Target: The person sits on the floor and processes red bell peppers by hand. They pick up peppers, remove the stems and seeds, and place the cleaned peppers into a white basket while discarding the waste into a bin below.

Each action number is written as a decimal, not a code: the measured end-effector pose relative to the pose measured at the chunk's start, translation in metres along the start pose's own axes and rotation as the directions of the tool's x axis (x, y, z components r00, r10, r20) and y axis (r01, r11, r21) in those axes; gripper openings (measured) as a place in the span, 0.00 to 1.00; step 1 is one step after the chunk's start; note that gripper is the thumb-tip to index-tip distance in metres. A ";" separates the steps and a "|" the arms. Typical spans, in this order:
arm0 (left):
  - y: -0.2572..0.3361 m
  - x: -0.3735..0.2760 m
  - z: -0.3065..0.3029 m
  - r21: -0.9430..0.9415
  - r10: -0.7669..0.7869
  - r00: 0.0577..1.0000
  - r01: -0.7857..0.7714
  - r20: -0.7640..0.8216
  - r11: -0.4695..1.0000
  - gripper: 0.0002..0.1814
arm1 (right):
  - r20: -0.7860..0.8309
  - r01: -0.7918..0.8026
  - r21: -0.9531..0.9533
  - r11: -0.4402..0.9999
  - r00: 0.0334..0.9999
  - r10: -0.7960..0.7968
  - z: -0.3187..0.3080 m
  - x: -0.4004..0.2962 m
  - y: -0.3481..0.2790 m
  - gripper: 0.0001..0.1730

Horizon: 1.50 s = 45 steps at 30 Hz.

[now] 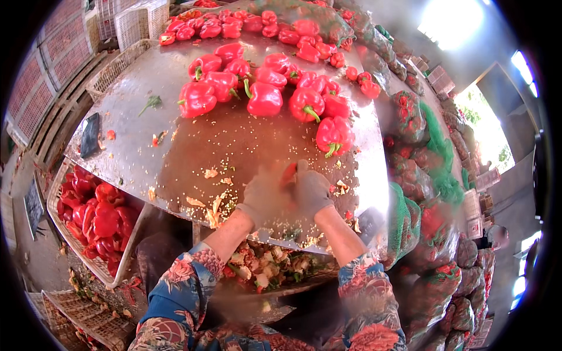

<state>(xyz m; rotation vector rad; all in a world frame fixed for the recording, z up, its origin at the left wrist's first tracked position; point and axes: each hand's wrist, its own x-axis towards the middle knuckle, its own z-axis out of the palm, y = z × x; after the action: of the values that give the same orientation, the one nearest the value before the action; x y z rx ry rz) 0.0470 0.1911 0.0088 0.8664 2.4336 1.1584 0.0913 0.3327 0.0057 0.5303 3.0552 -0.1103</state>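
Both hands wear light gloves and meet over the front of a brown board (263, 145) on the metal table. My left hand (263, 195) is blurred, and what its fingers do is hidden by a smudge. Against it, my right hand (311, 188) has its thumb raised and is closed around a red piece (288, 174), seemingly of pepper; the blur hides its shape. Seeds and torn pepper cores (214, 213) lie around the hands. Beyond them, whole red bell peppers with green stems (264, 98) stand in a group, the nearest one (334, 135) at the board's right side.
A dark phone (90, 135) lies at the table's left edge. Below that edge stands a plastic crate (127, 259) of opened red peppers. Pepper waste (272, 263) fills a container under the front edge. Mesh sacks of peppers (434, 232) are stacked at right; a person (496, 235) is far off.
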 end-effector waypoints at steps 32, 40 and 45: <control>-0.057 -0.061 -0.004 -0.414 0.097 0.930 -0.249 -0.355 0.875 0.37 | -0.013 -0.056 0.896 0.441 0.988 0.153 0.040 -0.039 -0.027 0.19; -0.041 -0.067 -0.012 -0.178 0.178 0.840 -0.307 -0.513 0.935 0.36 | -0.200 -0.075 0.341 0.937 0.968 0.150 0.034 -0.025 -0.049 0.21; -0.037 -0.077 -0.029 -0.139 0.151 0.850 -0.253 -0.505 0.957 0.36 | -0.158 -0.321 0.146 0.936 0.926 0.342 0.026 -0.001 -0.020 0.22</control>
<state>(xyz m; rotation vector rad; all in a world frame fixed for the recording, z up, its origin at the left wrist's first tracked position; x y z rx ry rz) 0.0773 0.1061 -0.0008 0.8648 2.5783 1.8696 0.0865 0.3114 -0.0186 1.1167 3.0852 -0.2439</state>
